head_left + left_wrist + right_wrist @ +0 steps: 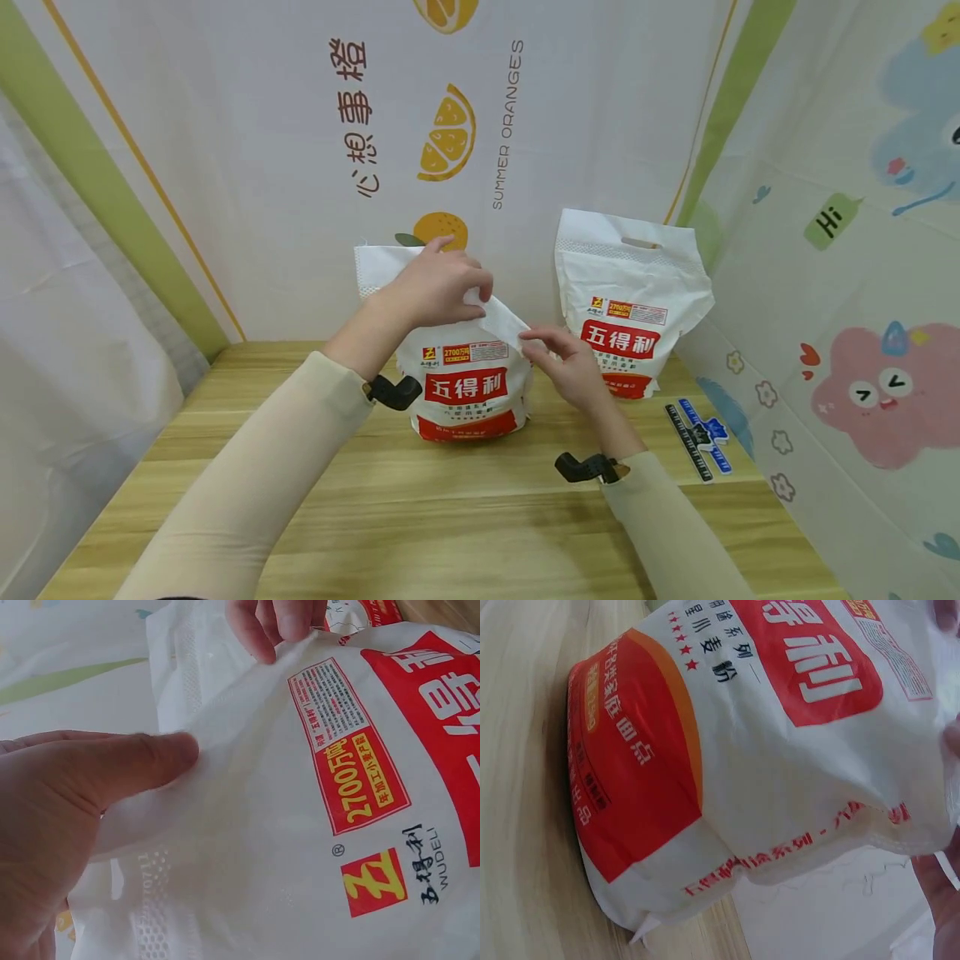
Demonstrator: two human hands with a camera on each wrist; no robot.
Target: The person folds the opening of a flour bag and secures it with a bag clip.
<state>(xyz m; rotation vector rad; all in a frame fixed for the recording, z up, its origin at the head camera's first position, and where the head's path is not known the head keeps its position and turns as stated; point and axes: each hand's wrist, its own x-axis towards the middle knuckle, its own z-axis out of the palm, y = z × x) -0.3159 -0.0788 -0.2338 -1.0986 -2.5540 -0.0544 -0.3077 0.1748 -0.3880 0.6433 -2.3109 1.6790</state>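
A white bag of flour [466, 385] with red printed panels stands upright on the wooden table, its top part folded slantwise toward the right. My left hand [442, 287] reaches over that top and pinches it between thumb and fingers; the left wrist view shows the thumb of the left hand [82, 780] lying on the white material, fingers mostly hidden behind. At the bag's upper right corner, my right hand [564, 360] pinches the folded edge. In the right wrist view the bag [795, 757] fills most of the picture, and only fingertips show at the right side.
Right of the held bag, a second flour bag [630, 287] stands with its cut-out handle upward. Flat black and blue ruler-like strips [701, 437] lie on the table [450, 533] near its right edge. Printed curtains [285, 167] hang close behind and at both sides.
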